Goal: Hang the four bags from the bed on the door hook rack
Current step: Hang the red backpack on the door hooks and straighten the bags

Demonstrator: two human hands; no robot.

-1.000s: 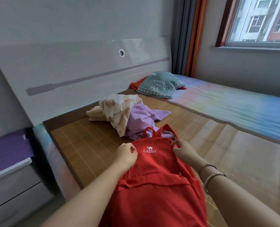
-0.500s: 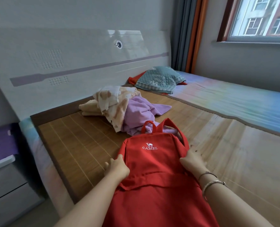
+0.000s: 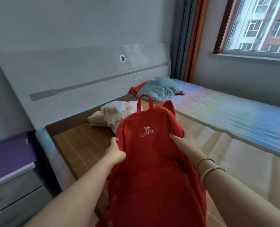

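A red backpack (image 3: 150,154) with a white CAMEL logo is held up in front of me, lifted off the bed (image 3: 80,145). My left hand (image 3: 115,152) grips its left side and my right hand (image 3: 183,141) grips its right side, just below the logo. Its red top loop stands upright above it. Behind the backpack, a cream patterned fabric heap (image 3: 111,114) lies on the bamboo mat, partly hidden. The door hook rack is out of view.
A teal quilted pillow (image 3: 159,89) over a red cloth lies by the headboard (image 3: 70,82). A grey nightstand with a purple top (image 3: 9,163) stands at the left. Curtains (image 3: 188,38) and a window (image 3: 260,25) are at the right.
Both hands slid from the backpack's top down to its sides and raised it off the mat. The backpack now covers the purple cloth that lay behind it.
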